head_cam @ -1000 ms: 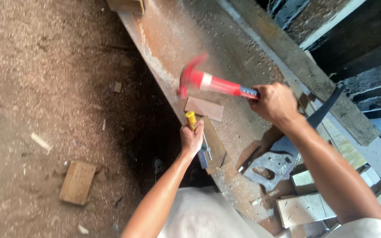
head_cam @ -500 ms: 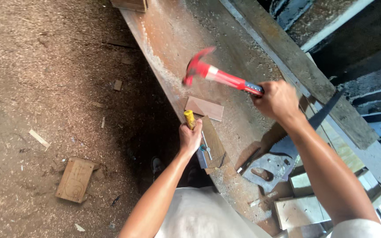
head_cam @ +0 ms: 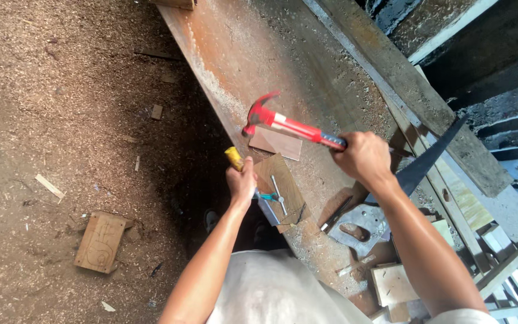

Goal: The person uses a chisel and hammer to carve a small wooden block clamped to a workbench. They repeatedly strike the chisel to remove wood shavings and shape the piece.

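Head view: at frame centre, a red hammer (head_cam: 289, 125) is gripped by the right hand (head_cam: 364, 157) above the counter (head_cam: 235, 54); a yellow-handled chisel (head_cam: 234, 158) is clenched by the left hand (head_cam: 242, 181).

The left hand (head_cam: 241, 183) is curled in a tight fist around a yellow-tipped tool handle (head_cam: 234, 158), thumb side up, at the near edge of the bench, with its bare forearm stretching straight back toward the body. The right hand (head_cam: 362, 157) is clenched around the grip end of a red-handled claw hammer (head_cam: 283, 122), raised above the bench surface, knuckles up, its wrist slightly bent and its bare forearm angling down to the lower right.
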